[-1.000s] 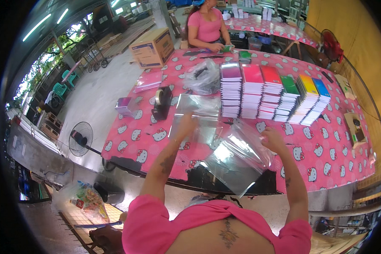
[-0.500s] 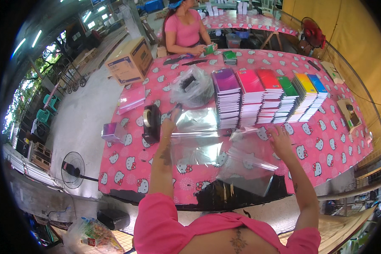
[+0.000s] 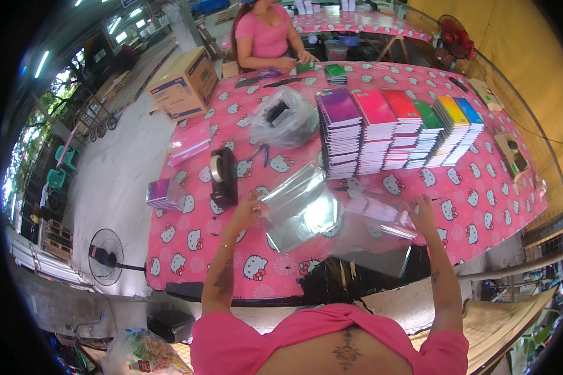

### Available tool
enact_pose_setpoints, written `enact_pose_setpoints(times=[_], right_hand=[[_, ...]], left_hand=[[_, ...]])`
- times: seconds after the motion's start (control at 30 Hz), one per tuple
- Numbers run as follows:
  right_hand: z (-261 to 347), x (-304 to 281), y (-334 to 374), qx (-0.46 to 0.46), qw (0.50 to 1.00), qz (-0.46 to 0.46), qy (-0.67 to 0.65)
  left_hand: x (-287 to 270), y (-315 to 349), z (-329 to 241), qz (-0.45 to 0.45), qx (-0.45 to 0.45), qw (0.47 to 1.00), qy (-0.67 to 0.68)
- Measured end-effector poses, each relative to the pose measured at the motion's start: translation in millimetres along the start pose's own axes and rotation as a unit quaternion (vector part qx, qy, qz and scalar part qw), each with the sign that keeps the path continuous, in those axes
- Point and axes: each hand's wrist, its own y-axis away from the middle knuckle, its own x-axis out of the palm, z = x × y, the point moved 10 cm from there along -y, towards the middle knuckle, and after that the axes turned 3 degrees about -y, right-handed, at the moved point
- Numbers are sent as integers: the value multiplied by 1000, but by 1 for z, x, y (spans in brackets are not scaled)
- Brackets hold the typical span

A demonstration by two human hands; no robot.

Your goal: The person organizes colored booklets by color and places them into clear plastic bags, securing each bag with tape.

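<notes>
My left hand (image 3: 249, 211) is closed on the left edge of a stack of clear plastic sleeves (image 3: 303, 209), which lies slanted on the table. To the right, my right hand (image 3: 423, 214) is at the edge of more clear plastic sleeves (image 3: 381, 215), its fingers bent against the film. These sleeves overlap the first stack and spread toward the table's near edge. Beyond my left hand lies a small blue-handled tool (image 3: 265, 155), its kind unclear. A black tape dispenser (image 3: 224, 178) stands just left of the sleeves.
Tall stacks of spiral notebooks (image 3: 341, 134) stand beyond the sleeves. Near them sits a plastic bag with dark contents (image 3: 284, 119). A small notebook stack (image 3: 162, 194) and pink sheets (image 3: 189, 142) lie left. Across the table, a person (image 3: 266, 37) handles a green notebook (image 3: 304, 66).
My left hand has come nearer, away from the blue-handled tool, and now grips the sleeves. The left stack has turned aslant and shifted nearer. My right hand has moved slightly nearer to me.
</notes>
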Motion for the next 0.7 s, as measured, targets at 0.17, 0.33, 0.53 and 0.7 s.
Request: enact_pose_setpoints(times=[0.17, 0.33, 0.53, 0.7], right_hand=[[8, 12, -23, 32, 997, 28, -64], [11, 46, -47, 45, 996, 73, 0], [20, 65, -58, 62, 993, 104, 12], [-29, 58, -49, 28, 993, 80, 77]], left_hand=[[15, -21, -11, 81, -81, 989, 97], [54, -55, 13, -39, -106, 948, -296], [90, -26, -11, 3, -62, 930, -363], [41, -68, -34, -70, -78, 914, -392]])
